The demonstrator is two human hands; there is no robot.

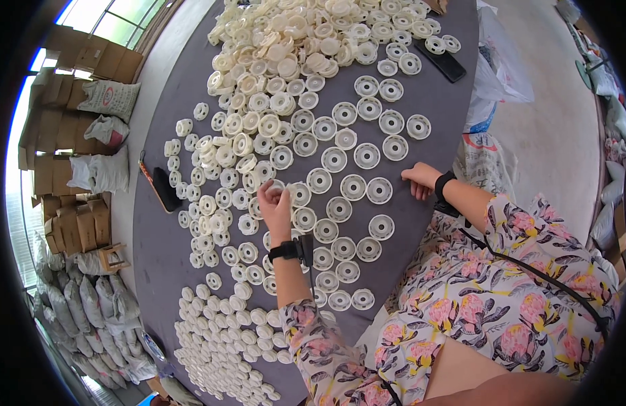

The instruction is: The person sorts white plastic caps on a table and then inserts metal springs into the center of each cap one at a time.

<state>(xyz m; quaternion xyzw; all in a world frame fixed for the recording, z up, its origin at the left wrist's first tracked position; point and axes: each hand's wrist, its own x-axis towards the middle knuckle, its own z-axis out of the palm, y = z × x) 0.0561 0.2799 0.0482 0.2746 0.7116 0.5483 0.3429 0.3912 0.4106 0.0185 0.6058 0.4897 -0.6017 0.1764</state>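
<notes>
My left hand reaches over the middle of the table. Its thumb and fingers close at a white plastic ring among many like it. Near the table's right edge is my right hand, its fingers curled in and no part showing in them. Between the hands lie flat white wheel-shaped rings with dark centre holes, such as one ring in loose rows. Left of my left hand, smaller cream rings lie crowded together, some overlapping.
A heap of cream rings covers the far end. Many small white caps lie at the near left. A brush lies at the left edge, a black phone at the far right. Cardboard boxes and sacks stand left.
</notes>
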